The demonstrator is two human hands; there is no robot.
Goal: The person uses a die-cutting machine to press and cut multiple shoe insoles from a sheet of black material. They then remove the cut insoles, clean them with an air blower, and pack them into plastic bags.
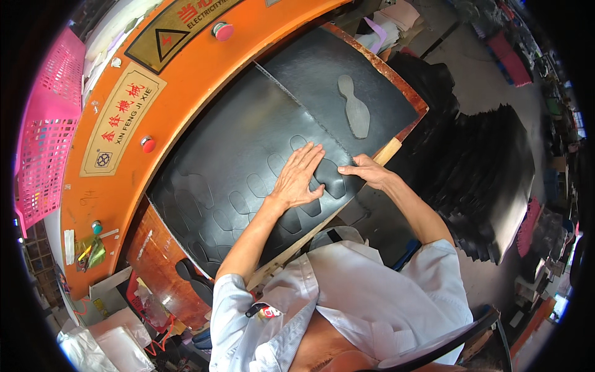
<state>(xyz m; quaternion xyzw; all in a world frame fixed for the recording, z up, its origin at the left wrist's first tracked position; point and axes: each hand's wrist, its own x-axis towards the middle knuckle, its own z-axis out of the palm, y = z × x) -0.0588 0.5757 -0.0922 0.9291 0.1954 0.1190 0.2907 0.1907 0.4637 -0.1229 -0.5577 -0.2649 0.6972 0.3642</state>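
At mid-frame, my left hand (296, 180) lay flat, right hand (368, 172) pinched black sheet (243, 133) at edge, best hold; seemed bendy.

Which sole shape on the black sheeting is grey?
The grey sole, alone right of the pale line. The other sole outlines, left of it, are black like the sheeting.
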